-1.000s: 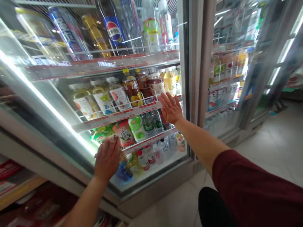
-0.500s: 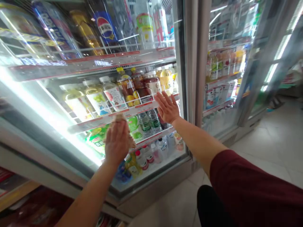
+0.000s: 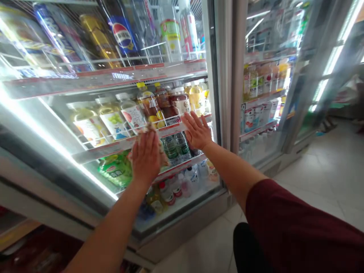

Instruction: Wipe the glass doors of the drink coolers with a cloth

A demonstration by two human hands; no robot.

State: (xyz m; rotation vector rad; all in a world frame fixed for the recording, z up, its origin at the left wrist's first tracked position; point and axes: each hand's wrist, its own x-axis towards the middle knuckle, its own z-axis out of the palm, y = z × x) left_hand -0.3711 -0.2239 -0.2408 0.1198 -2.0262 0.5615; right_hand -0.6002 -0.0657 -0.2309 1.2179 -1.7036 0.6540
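Note:
My left hand (image 3: pixel 146 157) lies over a crumpled light-coloured cloth (image 3: pixel 164 153), pressing it to the glass door of a lit drinks fridge. The cloth's edges show above the fingertips and to the right of the hand; the rest is covered by my palm. Farther right, my right hand (image 3: pixel 196 131) rests against the same glass with its fingers stretched out, holding nothing. Behind the glass, bottled drinks (image 3: pixel 132 113) stand on the middle shelf (image 3: pixel 106 149), and green packs (image 3: pixel 115 170) sit lower, left of my left hand.
A metal door frame (image 3: pixel 226 76) separates this door from a second glass-fronted fridge (image 3: pixel 263 94) on the right. Pale floor tiles (image 3: pixel 318 167) lie below. At the lower left is a wooden-edged shelf (image 3: pixel 21 235) with dark red goods.
My left hand has slid the cloth up and to the right across the glass. My right hand stays flat in about the same place on the door. The view has shifted slightly.

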